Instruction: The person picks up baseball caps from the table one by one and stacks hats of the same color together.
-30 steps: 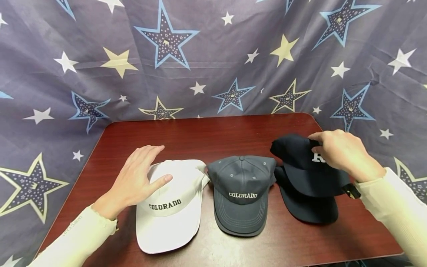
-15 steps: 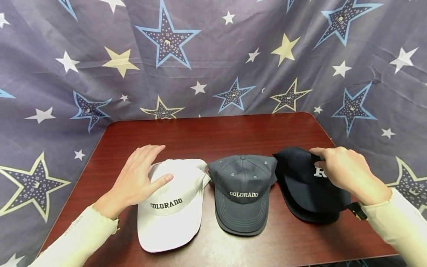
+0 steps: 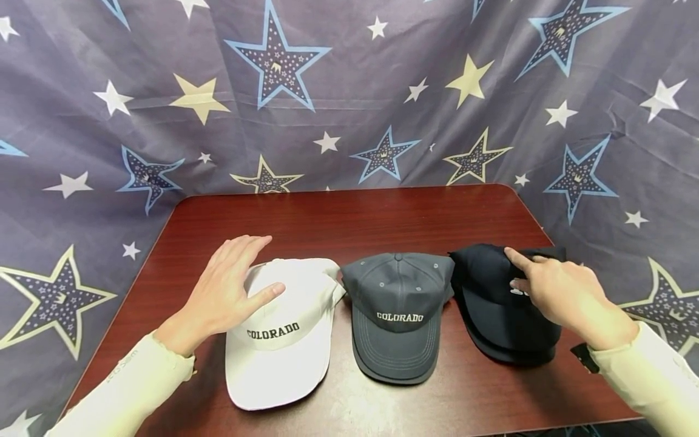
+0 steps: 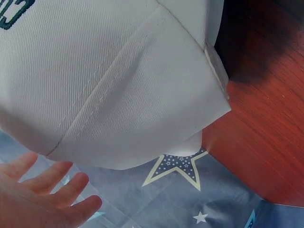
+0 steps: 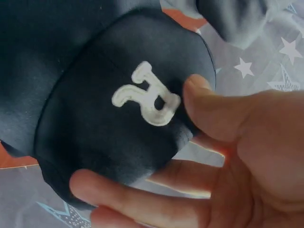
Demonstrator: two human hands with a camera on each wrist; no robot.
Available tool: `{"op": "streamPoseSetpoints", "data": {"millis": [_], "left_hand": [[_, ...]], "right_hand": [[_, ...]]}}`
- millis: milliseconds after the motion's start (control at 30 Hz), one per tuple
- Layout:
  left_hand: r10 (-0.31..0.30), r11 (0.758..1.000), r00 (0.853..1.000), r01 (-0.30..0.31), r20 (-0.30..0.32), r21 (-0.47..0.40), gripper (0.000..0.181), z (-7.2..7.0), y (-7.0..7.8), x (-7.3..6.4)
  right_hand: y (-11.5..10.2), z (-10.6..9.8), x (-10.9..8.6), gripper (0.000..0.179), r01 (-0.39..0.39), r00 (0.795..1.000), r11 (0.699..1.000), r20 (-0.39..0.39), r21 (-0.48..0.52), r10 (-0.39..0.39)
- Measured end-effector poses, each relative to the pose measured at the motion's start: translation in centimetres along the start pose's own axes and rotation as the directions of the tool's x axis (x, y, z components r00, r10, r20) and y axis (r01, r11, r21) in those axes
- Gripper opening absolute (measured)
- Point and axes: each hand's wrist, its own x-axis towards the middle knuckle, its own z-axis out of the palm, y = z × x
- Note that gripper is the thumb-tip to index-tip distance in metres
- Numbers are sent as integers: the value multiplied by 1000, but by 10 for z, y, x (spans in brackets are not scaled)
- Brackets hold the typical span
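The white cap lettered COLORADO lies on the table at left, brim toward me. My left hand is beside its crown, fingers extended and thumb reaching across its front. In the left wrist view, the fingertips are near the cap's crown. A dark grey COLORADO cap lies in the middle. At right, a black cap with a white letter R sits on another black cap, which is mostly covered. My right hand holds the upper cap's crown, thumb on the front near the letter.
The reddish-brown table extends behind the row of caps. A grey curtain patterned with stars hangs behind and around it. The table's near edge shows at lower right.
The upper black cap has come down onto the lower one and shifted slightly left, bringing their brims nearly into line. My right hand has lowered with it. The left hand has barely moved.
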Motion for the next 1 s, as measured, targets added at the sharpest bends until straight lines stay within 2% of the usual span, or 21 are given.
{"op": "streamPoseSetpoints", "data": {"millis": [100,267,467,633,733,867,933,1000], "left_hand": [[7,1000,1000,-7,-6,-1,82,0,-1,1],[20,1000,1000,-20,-14,3,82,0,-1,3],[16,1000,1000,-16,-6,3,83,-2,0,4],[17,1000,1000,-17,-9,0,83,-3,1,5],[19,1000,1000,-19,-13,-2,83,-4,1,5],[17,1000,1000,-17,-8,-1,83,-3,1,5],[15,1000,1000,-15,-5,-1,83,-3,1,4],[17,1000,1000,-17,-4,0,84,-3,0,4]], "right_hand": [[-2,3,-4,54,26,999,999,-39,-38,-28],[-2,5,-9,46,17,996,999,-87,-35,-20],[-1,6,-14,52,57,968,996,-240,-64,-71],[-3,5,-18,54,72,949,994,-299,-87,-95],[-4,10,-18,55,63,964,994,-254,-94,-85],[-6,25,-17,57,39,990,996,-131,-86,-50],[-6,35,-17,61,35,996,997,-84,-67,-40],[-5,45,-17,64,37,997,998,-72,-51,-41]]}}
